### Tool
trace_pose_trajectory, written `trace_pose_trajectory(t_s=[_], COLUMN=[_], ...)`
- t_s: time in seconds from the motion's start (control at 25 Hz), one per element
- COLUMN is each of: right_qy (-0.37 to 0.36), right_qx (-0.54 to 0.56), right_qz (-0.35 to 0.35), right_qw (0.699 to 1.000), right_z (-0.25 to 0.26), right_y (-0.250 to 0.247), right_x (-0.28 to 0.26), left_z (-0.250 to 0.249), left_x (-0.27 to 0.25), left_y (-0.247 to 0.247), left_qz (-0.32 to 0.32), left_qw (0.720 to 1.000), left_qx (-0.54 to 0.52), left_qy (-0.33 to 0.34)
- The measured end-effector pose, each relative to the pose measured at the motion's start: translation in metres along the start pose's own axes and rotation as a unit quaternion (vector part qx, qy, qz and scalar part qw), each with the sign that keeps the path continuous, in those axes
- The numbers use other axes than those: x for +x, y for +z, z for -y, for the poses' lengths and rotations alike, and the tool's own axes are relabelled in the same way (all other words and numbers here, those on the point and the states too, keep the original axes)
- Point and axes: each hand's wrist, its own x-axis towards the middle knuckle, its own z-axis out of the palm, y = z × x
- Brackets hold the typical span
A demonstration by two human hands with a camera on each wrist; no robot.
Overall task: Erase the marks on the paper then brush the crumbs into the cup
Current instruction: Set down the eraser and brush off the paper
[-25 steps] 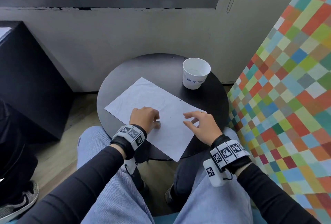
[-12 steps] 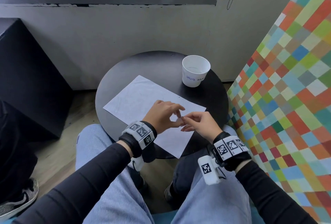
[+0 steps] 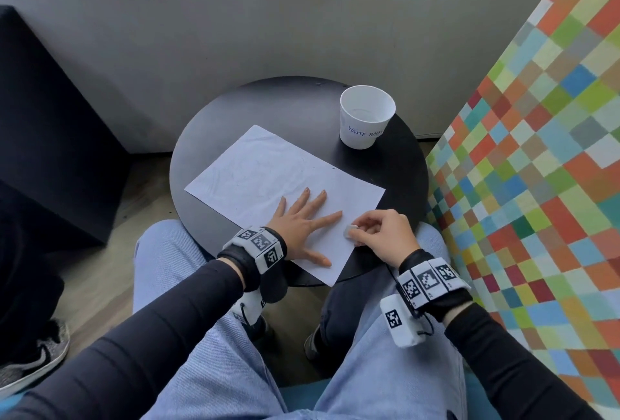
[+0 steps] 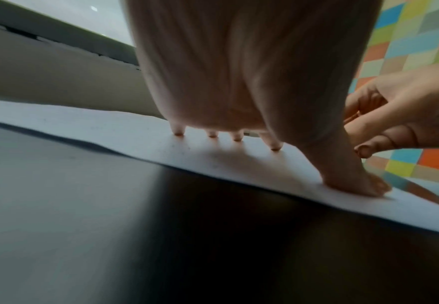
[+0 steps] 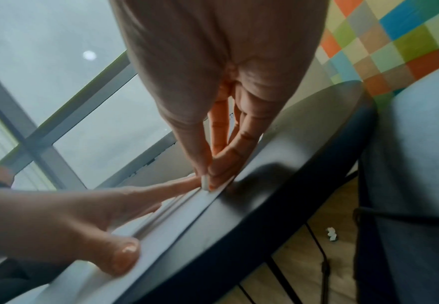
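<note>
A white sheet of paper (image 3: pixel 268 171) with faint pencil marks lies on the round black table (image 3: pixel 214 124). My left hand (image 3: pixel 302 218) lies flat on the paper's near part, fingers spread and straight, thumb (image 4: pixel 353 181) pressing near the edge. My right hand (image 3: pixel 375 231) pinches a small white eraser (image 3: pixel 350 231) between thumb and fingers, low over the paper's right near edge, right beside the left index fingertip. In the right wrist view the eraser (image 5: pixel 205 183) shows at the fingertips. A white paper cup (image 3: pixel 365 117) labelled "WASTE" stands upright at the table's far right.
A checkered multicoloured panel (image 3: pixel 536 151) stands close on the right. A black box (image 3: pixel 50 124) stands on the left, a grey wall (image 3: pixel 235 33) behind. My knees in jeans (image 3: pixel 201 369) sit under the table's near rim. A white scrap (image 5: pixel 332 233) lies on the wooden floor.
The left hand passed the eraser to the right hand, then spread flat on the paper. The right hand now pinches the eraser at the paper's right near edge.
</note>
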Motion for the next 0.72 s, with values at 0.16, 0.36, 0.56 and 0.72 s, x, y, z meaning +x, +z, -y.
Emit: trace_pose_trajectory(t_s=[0.16,0.36,0.56,0.72], right_qy=[-0.004,-0.014,-0.021,-0.028], right_qx=[-0.004,-0.038,-0.059,-0.088], right_qz=[0.039,0.022,0.020,0.086], right_qw=[0.999,0.999,0.998,0.992], right_z=[0.005,0.010,0.010,0.012], right_y=[0.001,0.003,-0.003,-0.003], right_x=[0.000,0.004,0.009,0.008], left_z=[0.000,-0.001,-0.003,-0.004], left_x=[0.000,0.000,0.000,-0.002], left_y=[0.000,0.000,-0.002,-0.003], left_qz=[0.004,0.008,0.007,0.016], left_qw=[1.000,1.000,1.000,1.000], left_qx=[0.001,0.002,0.002,0.006], left_qy=[-0.005,-0.005,-0.007,-0.011])
